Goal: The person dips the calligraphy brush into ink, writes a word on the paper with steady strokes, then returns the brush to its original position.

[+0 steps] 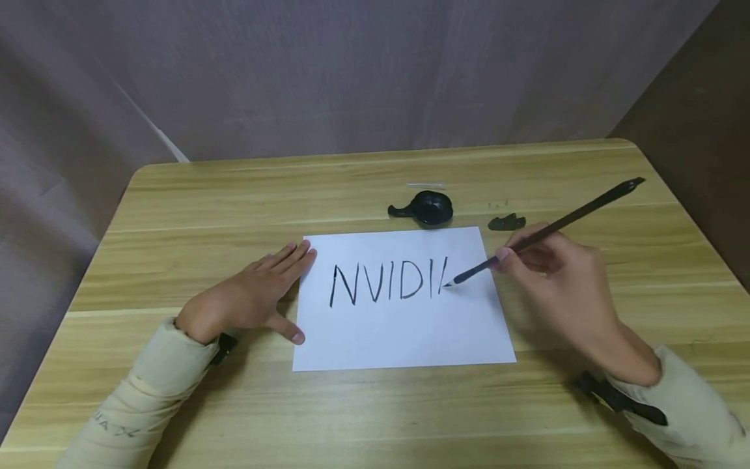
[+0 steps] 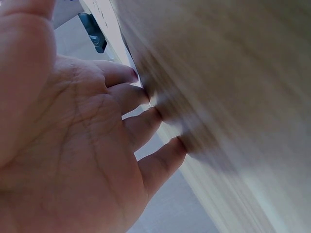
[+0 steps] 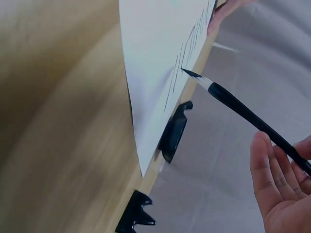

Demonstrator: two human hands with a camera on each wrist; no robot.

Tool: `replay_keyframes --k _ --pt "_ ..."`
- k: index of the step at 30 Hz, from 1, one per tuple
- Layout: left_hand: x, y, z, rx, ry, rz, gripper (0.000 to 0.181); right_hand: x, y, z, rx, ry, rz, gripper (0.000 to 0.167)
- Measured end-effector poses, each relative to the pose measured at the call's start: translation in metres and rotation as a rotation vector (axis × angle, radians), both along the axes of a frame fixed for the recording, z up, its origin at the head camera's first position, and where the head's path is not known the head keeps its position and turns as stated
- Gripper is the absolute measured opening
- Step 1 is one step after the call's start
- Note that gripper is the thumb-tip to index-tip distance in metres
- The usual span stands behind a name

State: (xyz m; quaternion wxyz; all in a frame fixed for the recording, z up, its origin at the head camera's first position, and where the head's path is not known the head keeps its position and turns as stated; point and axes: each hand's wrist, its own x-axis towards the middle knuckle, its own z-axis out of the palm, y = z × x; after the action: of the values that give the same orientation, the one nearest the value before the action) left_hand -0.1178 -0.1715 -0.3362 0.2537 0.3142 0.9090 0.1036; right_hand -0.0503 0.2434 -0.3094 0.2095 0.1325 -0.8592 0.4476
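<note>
In the head view my right hand (image 1: 571, 286) pinches the dark handle of a calligraphy brush (image 1: 577, 213). The brush leans up to the right, and its black tip meets a white sheet of paper (image 1: 404, 339). Black letters reading NVIDI, then a slanted stroke, run across the sheet's upper half; the tip is by that stroke. In the right wrist view a pale collar shows between the brush's (image 3: 238, 107) handle and inky tip. My left hand (image 1: 243, 303) lies at the sheet's left edge, fingers extended, fingertips and thumb touching the paper.
Behind the sheet sits a black ink dish (image 1: 431, 208) with a short handle pointing left. A thin clear rod (image 1: 426, 186) lies beyond it. Right of the dish is a small black brush rest (image 1: 506, 223). A grey curtain (image 1: 375, 78) hangs behind the wooden table (image 1: 246, 202).
</note>
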Motion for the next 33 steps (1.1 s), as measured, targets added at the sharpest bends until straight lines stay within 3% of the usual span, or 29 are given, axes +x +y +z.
replay_keyframes --k 6,15,33 --pt "0.000 0.000 -0.001 -0.003 -0.002 -0.001 0.139 -0.014 0.004 -0.001 -0.023 0.017 -0.053 0.012" --pt "0.000 0.000 -0.001 -0.002 -0.007 0.004 0.140 -0.025 0.006 -0.005 -0.073 -0.001 -0.068 0.012" --pt "0.002 0.000 0.002 0.005 -0.006 0.007 0.138 -0.026 0.005 -0.008 -0.058 0.001 -0.059 0.012"
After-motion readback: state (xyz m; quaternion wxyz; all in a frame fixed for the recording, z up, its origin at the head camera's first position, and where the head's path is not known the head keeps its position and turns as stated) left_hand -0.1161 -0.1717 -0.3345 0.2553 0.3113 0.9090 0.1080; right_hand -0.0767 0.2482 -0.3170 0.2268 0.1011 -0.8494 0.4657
